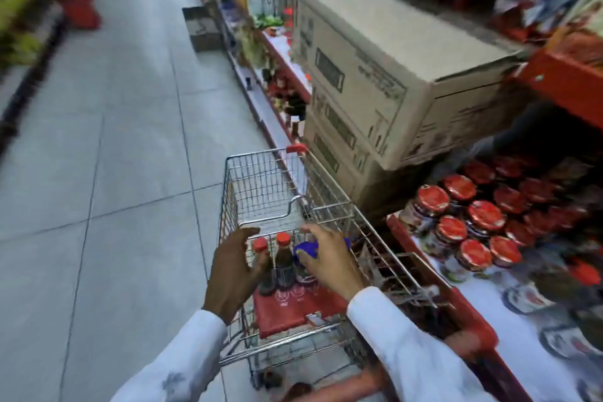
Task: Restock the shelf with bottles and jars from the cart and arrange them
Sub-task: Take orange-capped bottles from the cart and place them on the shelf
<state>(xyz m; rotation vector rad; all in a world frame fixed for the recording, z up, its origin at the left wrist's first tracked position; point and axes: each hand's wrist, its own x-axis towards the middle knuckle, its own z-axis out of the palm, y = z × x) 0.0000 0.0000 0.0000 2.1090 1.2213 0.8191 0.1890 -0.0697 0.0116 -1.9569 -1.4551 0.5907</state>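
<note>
A wire cart (pixel 261 179) stands in the aisle beside the shelf. On its red child seat (pixel 293 307) stand two dark bottles with red caps (pixel 282 258) and a blue-capped bottle (pixel 305 253). My left hand (pixel 233 274) curls around the leftmost red-capped bottle (pixel 262 266). My right hand (pixel 329 258) rests on top of the blue cap, fingers bent over it. To the right, the shelf (pixel 424 248) holds several jars with red lids (pixel 470 222).
Stacked cardboard boxes (pixel 385 59) sit against the shelving just past the cart. Another box (pixel 202 29) stands on the floor farther down the aisle. The tiled floor (pixel 114 140) lies to the left. Upper shelves carry red packets.
</note>
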